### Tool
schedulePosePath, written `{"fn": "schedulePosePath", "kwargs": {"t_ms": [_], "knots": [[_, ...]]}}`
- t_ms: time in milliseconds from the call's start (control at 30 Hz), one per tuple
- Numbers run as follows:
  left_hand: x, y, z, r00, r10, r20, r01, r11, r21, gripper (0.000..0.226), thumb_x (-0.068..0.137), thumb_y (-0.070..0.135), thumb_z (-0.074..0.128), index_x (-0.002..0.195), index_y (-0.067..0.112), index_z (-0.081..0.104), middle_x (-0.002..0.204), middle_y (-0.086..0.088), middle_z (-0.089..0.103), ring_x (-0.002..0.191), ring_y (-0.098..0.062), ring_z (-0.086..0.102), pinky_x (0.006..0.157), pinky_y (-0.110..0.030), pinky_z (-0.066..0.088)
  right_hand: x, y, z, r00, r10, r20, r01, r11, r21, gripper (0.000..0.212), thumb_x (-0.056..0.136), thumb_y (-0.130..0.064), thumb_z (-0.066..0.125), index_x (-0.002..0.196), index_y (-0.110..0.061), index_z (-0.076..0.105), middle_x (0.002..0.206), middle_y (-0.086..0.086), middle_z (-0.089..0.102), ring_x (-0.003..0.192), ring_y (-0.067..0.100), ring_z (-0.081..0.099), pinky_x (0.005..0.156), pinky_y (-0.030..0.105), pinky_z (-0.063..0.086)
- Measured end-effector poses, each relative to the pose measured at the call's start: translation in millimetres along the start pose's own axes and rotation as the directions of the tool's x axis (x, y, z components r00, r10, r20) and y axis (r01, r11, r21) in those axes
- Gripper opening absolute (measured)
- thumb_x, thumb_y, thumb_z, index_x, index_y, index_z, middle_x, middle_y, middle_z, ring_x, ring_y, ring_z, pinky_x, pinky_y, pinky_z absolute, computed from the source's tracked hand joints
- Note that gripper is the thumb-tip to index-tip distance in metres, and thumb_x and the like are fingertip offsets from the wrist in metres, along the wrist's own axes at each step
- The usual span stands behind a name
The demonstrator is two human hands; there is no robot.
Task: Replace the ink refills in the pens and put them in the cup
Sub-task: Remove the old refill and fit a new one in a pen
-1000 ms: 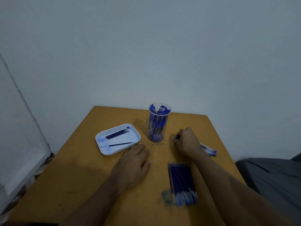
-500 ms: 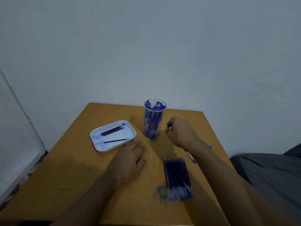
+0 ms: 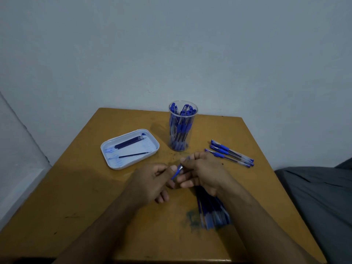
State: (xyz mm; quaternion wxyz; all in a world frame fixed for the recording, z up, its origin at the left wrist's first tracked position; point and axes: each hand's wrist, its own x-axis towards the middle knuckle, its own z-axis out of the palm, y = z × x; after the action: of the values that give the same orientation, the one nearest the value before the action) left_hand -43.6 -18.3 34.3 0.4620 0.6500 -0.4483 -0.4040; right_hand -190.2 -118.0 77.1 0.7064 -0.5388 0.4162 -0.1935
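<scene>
Gripping one blue pen (image 3: 177, 171) between them, the left hand (image 3: 152, 181) and right hand (image 3: 202, 173) pinch it with curled fingers above the table (image 3: 76, 197). Just beyond the grip stands the clear cup (image 3: 182, 126), full of pens; to its right lie three loose pens (image 3: 231, 154), to its left a white tray (image 3: 114, 164) with refills. Under the right wrist lies a bundle of refills (image 3: 213, 212).

Both hands (image 3: 152, 180) (image 3: 202, 173) together — fingers (image 3: 185, 184) curled, pinching

Wooden table (image 3: 76, 187), pale wall (image 3: 171, 54), grey fabric (image 3: 314, 197) at right
</scene>
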Motion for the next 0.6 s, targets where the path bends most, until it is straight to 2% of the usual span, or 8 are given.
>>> {"fn": "schedulePosePath", "kwargs": {"t_ms": [100,233,333,433,600], "knots": [[-1.5,-2.5,-4.0,1.0,0.001,0.002,-0.001,0.999,0.045,0.024,0.096,0.041,0.062,0.093,0.02,0.074,0.078,-0.006,0.075,0.046,-0.017,0.054,0.043,-0.025,0.041,-0.3,9.3,-0.9,0.999,-0.006,0.035,0.004,0.999,0.054,0.014,0.095,-0.008,0.067,0.102,0.002,0.061,0.082,0.022,0.068,0.061,0.024,0.068,0.049,0.031,0.059],[-1.6,-3.9,-5.8,1.0,-0.008,-0.003,0.008,0.998,0.06,0.019,0.094,0.039,0.065,0.089,0.025,0.075,0.073,-0.006,0.073,0.045,-0.013,0.052,0.043,-0.023,0.039,2.3,18.0,-5.8,0.997,-0.036,0.065,0.031,0.996,0.081,0.028,0.093,-0.004,0.068,0.112,0.014,0.06,0.084,0.023,0.071,0.067,0.024,0.07,0.054,0.032,0.06],[-1.9,-4.0,-4.7,1.0,-0.006,0.022,0.003,0.994,0.112,0.019,0.094,0.043,0.064,0.088,0.028,0.075,0.07,-0.003,0.072,0.046,-0.01,0.053,0.046,-0.022,0.041,3.0,20.5,-8.9,0.995,-0.078,0.068,0.072,0.995,0.075,0.02,0.094,-0.001,0.065,0.108,0.013,0.062,0.081,0.022,0.07,0.067,0.023,0.07,0.053,0.03,0.059],[-1.4,-4.6,-5.9,0.997,0.053,0.059,-0.063,0.978,0.2,0.023,0.096,0.046,0.059,0.087,0.03,0.074,0.065,-0.001,0.068,0.046,-0.007,0.053,0.048,-0.022,0.043,3.5,20.2,-11.1,0.989,-0.127,0.079,0.126,0.992,0.012,0.011,0.093,-0.003,0.067,0.101,0.005,0.067,0.08,0.02,0.068,0.067,0.02,0.068,0.049,0.028,0.056],[0.2,-6.0,-11.0,0.988,0.091,0.122,-0.107,0.985,0.134,0.027,0.096,0.046,0.055,0.085,0.029,0.073,0.06,0.001,0.059,0.049,-0.009,0.05,0.05,-0.024,0.041,7.3,22.0,-12.6,0.979,-0.175,0.107,0.178,0.984,-0.021,0.012,0.092,-0.004,0.068,0.101,0.004,0.065,0.087,0.029,0.069,0.068,0.023,0.068,0.047,0.03,0.055]]}}
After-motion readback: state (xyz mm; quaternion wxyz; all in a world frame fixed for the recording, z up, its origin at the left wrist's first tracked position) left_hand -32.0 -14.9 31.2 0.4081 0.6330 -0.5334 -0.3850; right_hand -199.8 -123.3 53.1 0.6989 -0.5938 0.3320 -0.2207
